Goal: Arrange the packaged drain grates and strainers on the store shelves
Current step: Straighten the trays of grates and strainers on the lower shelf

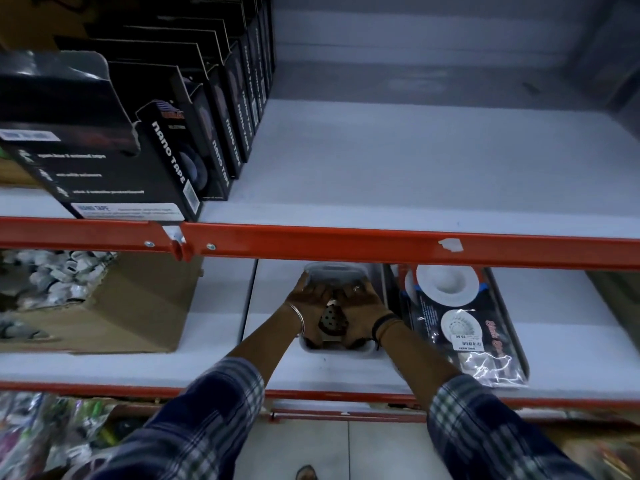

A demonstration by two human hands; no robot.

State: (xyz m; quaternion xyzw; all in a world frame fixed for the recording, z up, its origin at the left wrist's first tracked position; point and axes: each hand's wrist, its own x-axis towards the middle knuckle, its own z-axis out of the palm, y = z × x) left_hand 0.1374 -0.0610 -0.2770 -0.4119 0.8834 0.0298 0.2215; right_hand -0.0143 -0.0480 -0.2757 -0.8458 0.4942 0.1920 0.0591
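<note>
On the lower white shelf (pixel 207 327) lies a clear plastic pack with a perforated metal drain grate (pixel 332 318). Both of my hands rest flat on top of it, side by side. My left hand (pixel 310 301) covers its left half and my right hand (pixel 363 306) covers its right half, fingers reaching toward the pack's far edge. Only the middle of the grate shows between my hands. To the right, touching or nearly so, lies a black-carded strainer pack (pixel 460 327) with two white round strainers and a price sticker.
An orange shelf beam (pixel 346 242) crosses just above my hands. A cardboard box (pixel 131 306) of small white fittings stands on the lower shelf at left. Black Nano Tape boxes (pixel 166 147) fill the upper shelf's left side. Floor tiles (pixel 346 445) show below.
</note>
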